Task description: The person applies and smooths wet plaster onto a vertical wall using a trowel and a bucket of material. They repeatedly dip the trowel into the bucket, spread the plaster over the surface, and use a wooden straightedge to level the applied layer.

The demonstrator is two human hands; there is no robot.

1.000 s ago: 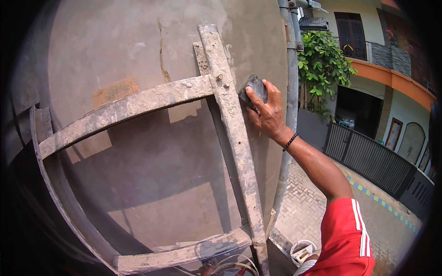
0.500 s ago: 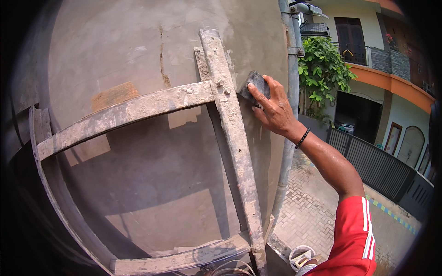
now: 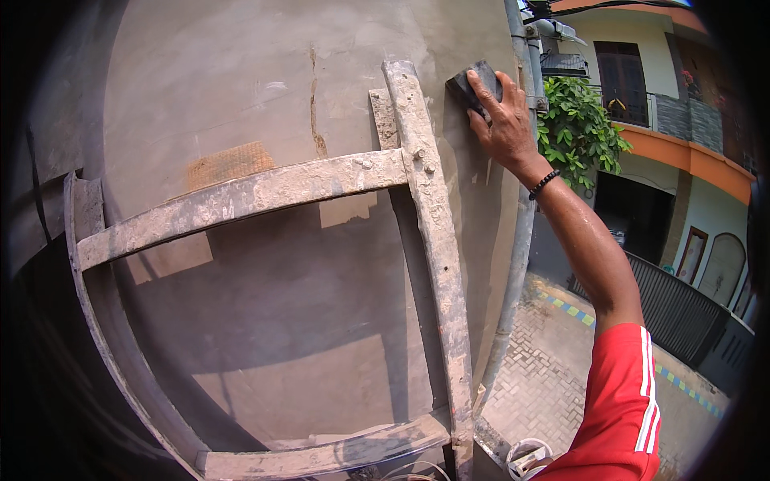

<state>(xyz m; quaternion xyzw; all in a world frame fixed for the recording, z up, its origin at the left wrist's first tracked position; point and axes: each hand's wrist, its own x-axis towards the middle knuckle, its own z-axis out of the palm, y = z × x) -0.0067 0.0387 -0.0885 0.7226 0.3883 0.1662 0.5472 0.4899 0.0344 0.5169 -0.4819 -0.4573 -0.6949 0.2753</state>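
My right hand [image 3: 512,128] grips a dark grey block [image 3: 461,90] that looks like a sponge, its fingers curled over the block's face and edge. The block is against the grey plastered wall [image 3: 337,96], right of the frame's upright and near the wall's right edge. A black beaded bracelet [image 3: 545,183] circles my right wrist. Left of the hand stands a plaster-crusted wooden frame [image 3: 433,216] with bolts at its upper joint. Nothing of my left hand shows in the picture.
A grey pipe [image 3: 517,264] runs up the wall's right edge. Below right are a white bucket [image 3: 528,455] and a paved lane [image 3: 525,377]. Across the lane are a leafy tree [image 3: 579,132], a dark gate [image 3: 666,297] and a house with an orange ledge [image 3: 690,152].
My right hand has moved up and slightly right along the wall with the dark block still in it. The whole view has also shifted a little, with the frame now farther right.
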